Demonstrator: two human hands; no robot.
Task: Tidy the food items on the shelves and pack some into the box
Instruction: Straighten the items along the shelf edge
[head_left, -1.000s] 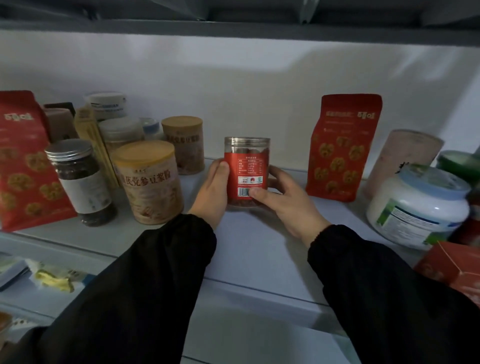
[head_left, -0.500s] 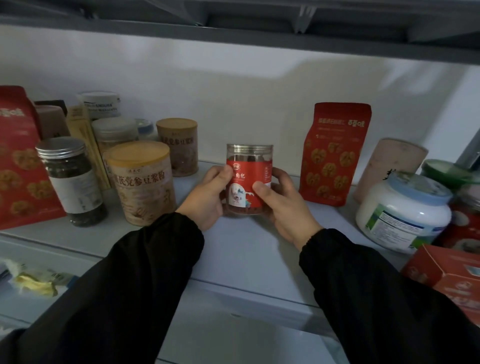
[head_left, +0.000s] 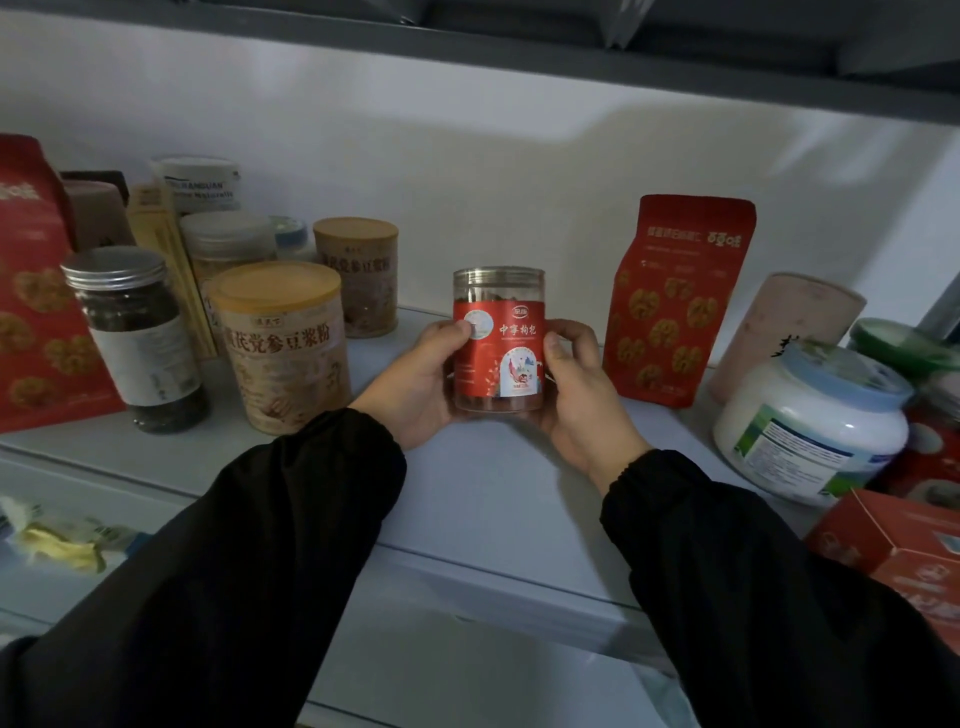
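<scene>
A clear plastic jar with a red label (head_left: 498, 340) stands upright at the middle of the grey shelf (head_left: 483, 499), its front label facing me. My left hand (head_left: 415, 384) grips its left side, thumb on the label. My right hand (head_left: 576, 395) grips the right side, thumb on the label's edge. Both sleeves are black. The jar's base is partly hidden by my fingers, so I cannot tell if it touches the shelf.
Left of the jar stand two tan canisters (head_left: 283, 345), a dark jar with a metal lid (head_left: 137, 338) and a red bag (head_left: 36, 291). To the right are a red walnut bag (head_left: 670, 301), a pink tube (head_left: 779, 338), a white tub (head_left: 810, 421) and a red carton (head_left: 904, 545).
Both hands have turned the jar round, so the barcode side gave way to the front label. The jar stayed at the middle of the shelf.
</scene>
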